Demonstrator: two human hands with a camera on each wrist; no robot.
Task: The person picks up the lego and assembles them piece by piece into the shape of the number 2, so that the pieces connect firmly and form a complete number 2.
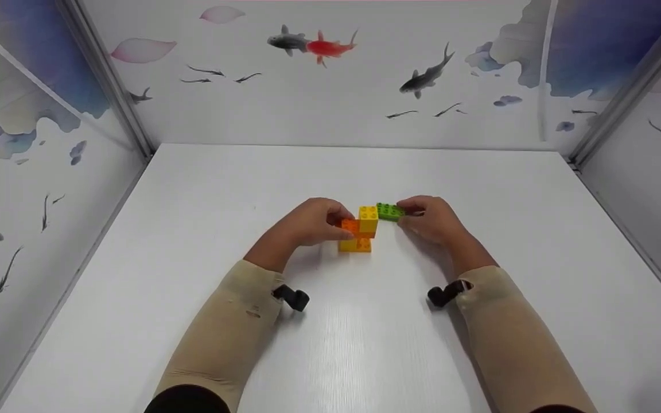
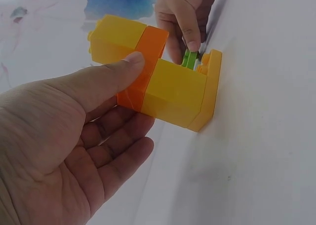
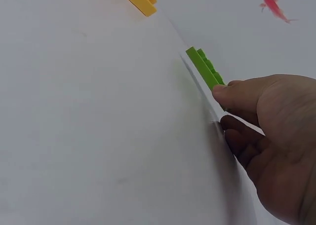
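A small stack of toy building bricks (image 2: 175, 89) stands on the white table, its upper part stepping sideways from the lower part. It has a yellow brick (image 1: 368, 219) on top, an orange brick (image 2: 152, 43) below it, another yellow brick, and a flat yellow-orange brick (image 1: 363, 246) at the bottom. My left hand (image 1: 316, 222) grips the stack at the orange brick, thumb on the near side. My right hand (image 1: 431, 217) pinches one end of a flat green brick (image 3: 203, 67), studs up in the head view. The green brick is just right of the stack; whether they touch I cannot tell.
The white table (image 1: 330, 344) extends around both hands. White panels (image 1: 365, 103) painted with fish and petals enclose it at the back and on both sides. Each sleeve cuff has a black wrist device (image 1: 291, 298) on it.
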